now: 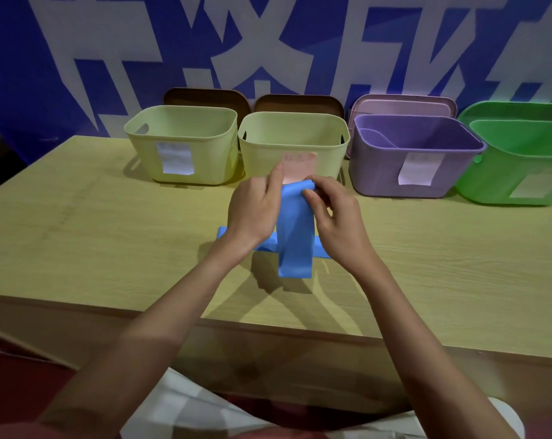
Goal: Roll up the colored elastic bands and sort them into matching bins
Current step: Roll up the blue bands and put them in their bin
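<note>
You're holding the band (295,229) up over the middle of the bench (78,223), and both hands are working at its top end. Your left hand (255,210) is pinching the left side of that top fold, fingers curled in behind it. Your right hand (334,217) is gripping the right side, thumb pressing on the front face, fingers wrapping round the back. The blue strip is hanging down between your wrists, and its lower part is trailing flat on the bench, running crosswise under your hands.

It's looking thin, light and floppy, the sort of stretchy sheet that is going to sag and slide the moment the pinch eases. I'd say the roll is only just starting at the top end, so you're wanting to keep both thumbs close to the fold and take hold at the two side edges, keeping the width square as it is winding.

Four bins are standing along the far edge: a yellow bin (151,153) at the left, a second yellow bin (262,160) right behind your hands, a purple bin (379,172), then a green bin (490,185) at the far right corner. Each one is carrying a label, but I cannot read them, so which bin is matching blue I cannot tell.
</note>
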Demonstrator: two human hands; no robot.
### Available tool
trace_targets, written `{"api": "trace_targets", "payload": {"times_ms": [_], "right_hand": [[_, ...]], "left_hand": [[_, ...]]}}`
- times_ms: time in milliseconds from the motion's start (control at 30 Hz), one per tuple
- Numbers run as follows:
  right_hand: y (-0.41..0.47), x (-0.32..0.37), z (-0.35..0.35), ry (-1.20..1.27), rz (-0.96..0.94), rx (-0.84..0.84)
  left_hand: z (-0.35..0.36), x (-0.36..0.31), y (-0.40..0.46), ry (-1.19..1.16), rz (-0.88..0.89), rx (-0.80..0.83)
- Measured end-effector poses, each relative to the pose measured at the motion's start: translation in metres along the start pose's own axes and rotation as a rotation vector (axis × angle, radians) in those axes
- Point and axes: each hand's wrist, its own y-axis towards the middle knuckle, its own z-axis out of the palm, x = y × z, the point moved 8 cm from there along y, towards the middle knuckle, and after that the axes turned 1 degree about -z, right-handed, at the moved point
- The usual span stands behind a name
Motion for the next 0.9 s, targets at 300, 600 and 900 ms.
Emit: {"api": "trace_targets", "payload": {"times_ms": [300, 600, 900], "right_hand": [[-0.002, 0.001, 0.005, 0.071, 0.053, 0.070], [-0.001, 0.012, -0.001, 0.151, -0.010, 0.062], [0.000, -0.004, 0.011, -0.024, 0.044, 0.104]], "left_hand": [[-0.004, -0.001, 0.001, -0.029, 0.107, -0.032], [0.017, 0.020, -0.001, -0.322, -0.394, 0.260], [0.024, 0.030, -0.008, -0.424, -0.485, 0.283]]}}
